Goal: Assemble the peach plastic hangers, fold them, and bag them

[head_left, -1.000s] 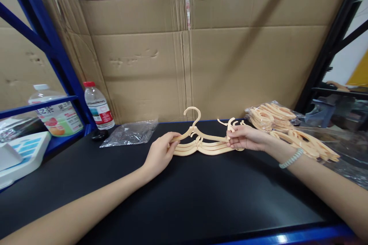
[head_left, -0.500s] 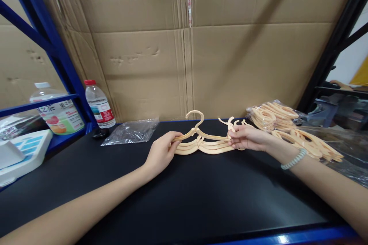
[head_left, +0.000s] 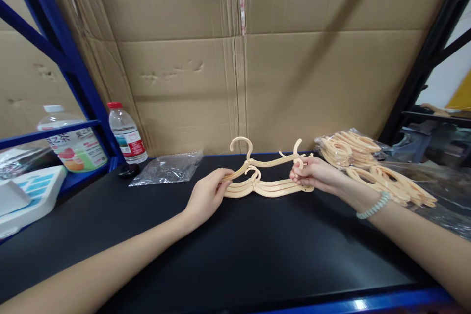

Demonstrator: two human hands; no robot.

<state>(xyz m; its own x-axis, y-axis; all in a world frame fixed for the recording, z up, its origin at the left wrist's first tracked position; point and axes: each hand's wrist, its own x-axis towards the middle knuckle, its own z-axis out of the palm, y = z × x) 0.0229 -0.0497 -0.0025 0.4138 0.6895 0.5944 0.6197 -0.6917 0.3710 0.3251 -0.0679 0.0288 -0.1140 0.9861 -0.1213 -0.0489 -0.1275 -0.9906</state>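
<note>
A cream plastic clothes hanger (head_left: 272,162) is held tilted, its right side higher, over a stack of similar hangers (head_left: 277,189) lying on the black tabletop. My left hand (head_left: 206,195) pinches the hanger's left arm between thumb and fingers, close to the stack's left end. At the other end, my right hand (head_left: 317,174) has its fingers closed around the curled right tip, where a curved hook piece sticks up. Part of the stack's right end and some hooks behind it are hidden by my right hand.
Bagged hangers (head_left: 348,147) and looser hangers (head_left: 392,184) lie at the right. A flat clear plastic bag (head_left: 167,168), a red-capped bottle (head_left: 127,132) and a small black object (head_left: 128,170) are at the left. Cardboard (head_left: 184,88) walls the back.
The held hanger's right side has risen and its top hook has shifted left, uncovering a hook of the stack below. My right hand moved slightly up; my left hand stayed in place.
</note>
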